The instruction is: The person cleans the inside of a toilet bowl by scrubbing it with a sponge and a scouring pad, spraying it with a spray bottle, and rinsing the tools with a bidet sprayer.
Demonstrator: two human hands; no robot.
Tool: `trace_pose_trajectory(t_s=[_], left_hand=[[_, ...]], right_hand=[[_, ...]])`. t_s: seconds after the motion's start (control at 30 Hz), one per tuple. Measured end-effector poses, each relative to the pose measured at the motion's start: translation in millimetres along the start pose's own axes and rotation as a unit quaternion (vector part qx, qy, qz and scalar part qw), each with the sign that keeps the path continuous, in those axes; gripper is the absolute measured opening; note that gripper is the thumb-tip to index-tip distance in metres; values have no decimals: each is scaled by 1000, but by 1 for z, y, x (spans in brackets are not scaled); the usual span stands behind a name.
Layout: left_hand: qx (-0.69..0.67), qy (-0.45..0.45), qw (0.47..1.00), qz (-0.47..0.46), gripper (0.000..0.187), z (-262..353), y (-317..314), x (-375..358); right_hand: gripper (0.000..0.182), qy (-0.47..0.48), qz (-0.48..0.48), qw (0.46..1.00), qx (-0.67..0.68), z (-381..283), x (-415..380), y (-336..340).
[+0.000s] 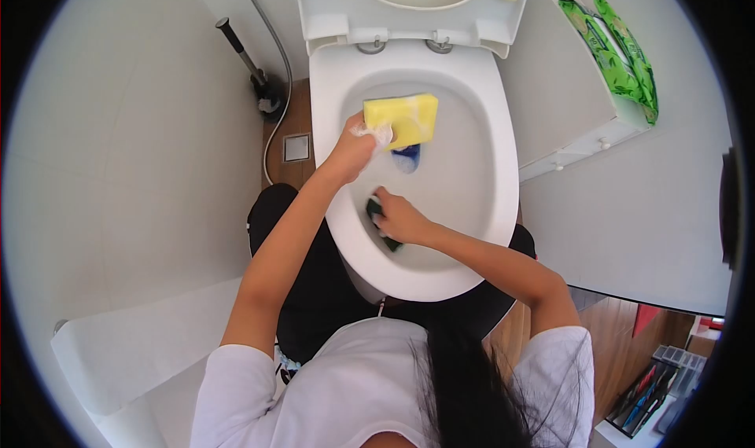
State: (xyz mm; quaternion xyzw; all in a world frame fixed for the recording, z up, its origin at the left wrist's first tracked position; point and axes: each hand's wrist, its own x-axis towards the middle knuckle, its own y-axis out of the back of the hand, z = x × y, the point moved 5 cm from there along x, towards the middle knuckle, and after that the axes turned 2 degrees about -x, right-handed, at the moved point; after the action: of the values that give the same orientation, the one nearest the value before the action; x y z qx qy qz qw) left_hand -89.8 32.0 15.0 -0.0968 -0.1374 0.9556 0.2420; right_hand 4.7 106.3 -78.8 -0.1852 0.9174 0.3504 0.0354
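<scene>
My left hand (358, 145) is closed on a yellow sponge (413, 118), with white suds over the fingers. It holds the sponge above the bowl of a white toilet (480, 267). Lower down inside the bowl, my right hand (399, 216) grips a dark green scouring pad (375, 210) against the near left inner wall. Part of the pad is hidden by the fingers. Blue water with some foam (406, 159) shows at the drain, below the sponge. The toilet seat (314, 23) is raised at the back.
A toilet brush (269, 102) stands left of the toilet, near a hose (289, 63) and a floor drain (296, 148). On the right, green wipes packs (609, 55) lie on a white cabinet (550, 78). An organizer box (641, 397) sits at lower right.
</scene>
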Motion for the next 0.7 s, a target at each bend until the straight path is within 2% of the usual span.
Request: trace_pose_trajectory(t_s=[0.03, 0.07, 0.1, 0.13, 0.17, 0.23, 0.27, 0.3, 0.37, 0.43, 0.47, 0.5, 0.57, 0.63, 0.67, 0.7], left_hand=[[9, 9, 1000, 19, 32, 2, 2, -5], [9, 12, 1000, 22, 32, 6, 1, -10], [-39, 22, 999, 15, 40, 15, -2, -13], [-87, 31, 996, 9, 48, 22, -5, -16], [-83, 22, 996, 11, 48, 32, -5, -17], [-150, 44, 987, 31, 56, 39, 0, -25], [-178, 24, 984, 12, 52, 36, 7, -20], [-181, 26, 983, 13, 52, 32, 11, -17], [-265, 41, 963, -13, 47, 27, 8, -11], [-254, 28, 967, -16, 43, 29, -8, -8], [-236, 17, 972, -16, 39, 30, -13, -8], [-238, 14, 971, -18, 39, 28, -15, -7], [-185, -12, 983, -7, 31, 17, -14, -5], [-186, 2, 983, 12, 27, 1, -10, -7], [-198, -3, 980, -1, 27, -4, -11, -8], [-211, -14, 977, -16, 27, -5, -11, -6]], right_hand=[[39, -24, 6, 999, -26, -11, 8, -4], [36, -15, 92, 994, -50, -6, 26, 0], [32, -2, 182, 980, -75, 7, 53, 5], [30, -58, 199, 977, -45, 33, 72, 8], [30, -49, 202, 977, -46, 35, 73, 16], [29, -22, 119, 990, -67, 31, 60, 12], [35, -14, 0, 997, -71, 16, 38, 4], [35, 36, -50, 998, -20, 7, 11, -7], [34, 85, -82, 993, 9, -6, -10, -5], [30, 37, 0, 999, 10, 17, 28, 6], [29, 11, 92, 996, -3, 31, 54, 10], [29, -7, 104, 994, 44, 38, 76, 11], [30, 105, 177, 966, 157, 1, 74, 15], [33, 84, 43, 981, 172, -12, 37, 2], [36, 17, -125, 982, 140, -15, 3, 1], [38, 55, -180, 980, 60, -7, -26, 4]])
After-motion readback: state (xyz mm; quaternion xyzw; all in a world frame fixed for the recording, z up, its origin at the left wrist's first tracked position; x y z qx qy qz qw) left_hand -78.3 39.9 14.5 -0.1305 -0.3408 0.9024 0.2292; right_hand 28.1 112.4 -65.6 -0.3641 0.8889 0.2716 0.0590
